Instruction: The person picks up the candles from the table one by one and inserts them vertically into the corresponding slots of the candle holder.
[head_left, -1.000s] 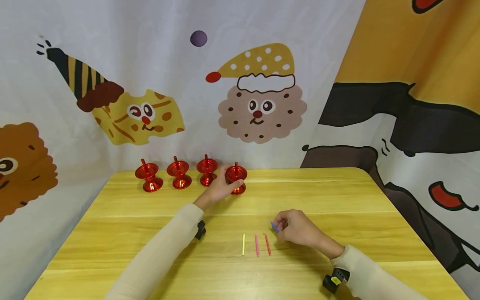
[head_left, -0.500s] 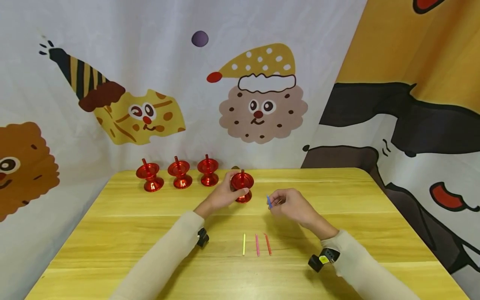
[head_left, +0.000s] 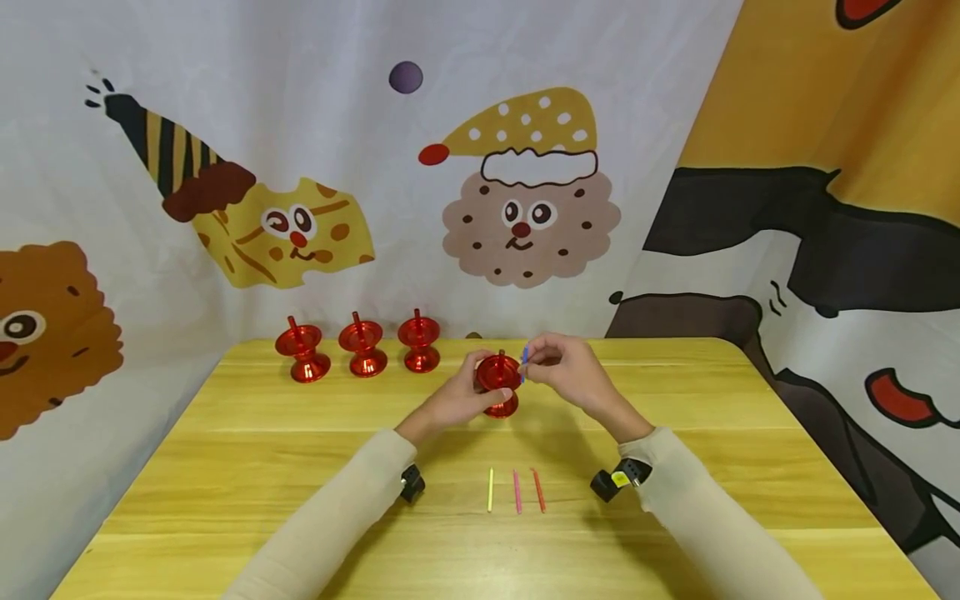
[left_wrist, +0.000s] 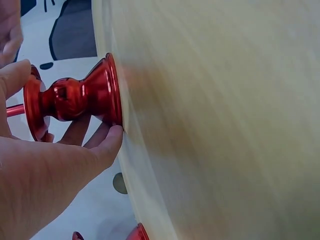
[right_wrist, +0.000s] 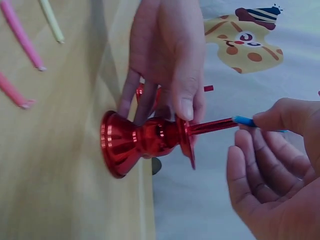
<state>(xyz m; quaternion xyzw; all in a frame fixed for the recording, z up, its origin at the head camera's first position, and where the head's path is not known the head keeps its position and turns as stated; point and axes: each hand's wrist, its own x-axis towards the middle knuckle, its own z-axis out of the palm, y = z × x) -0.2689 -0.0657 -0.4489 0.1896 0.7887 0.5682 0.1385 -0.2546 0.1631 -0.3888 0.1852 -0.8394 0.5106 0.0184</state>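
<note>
My left hand (head_left: 459, 393) grips a shiny red candle holder (head_left: 501, 375), thumb on its dish and fingers along the stem and base. In the left wrist view the holder's base (left_wrist: 102, 90) is right at the table surface. My right hand (head_left: 573, 375) pinches a small blue candle (right_wrist: 244, 121) between thumb and fingers. In the right wrist view the candle's end meets the tip of the red tube (right_wrist: 215, 126) that rises from the dish. Yellow (head_left: 491, 490), pink (head_left: 517, 492) and red (head_left: 538, 490) candles lie side by side on the table nearer me.
Three more red candle holders, the left one (head_left: 303, 354), the middle one (head_left: 363, 346) and the right one (head_left: 419, 343), stand along the back edge of the wooden table (head_left: 225, 467). A printed cloth (head_left: 405, 208) hangs behind the table.
My left hand has brought the holder to the right and toward me, away from the back row. My right hand has raised the blue candle from beside the other candles to the holder.
</note>
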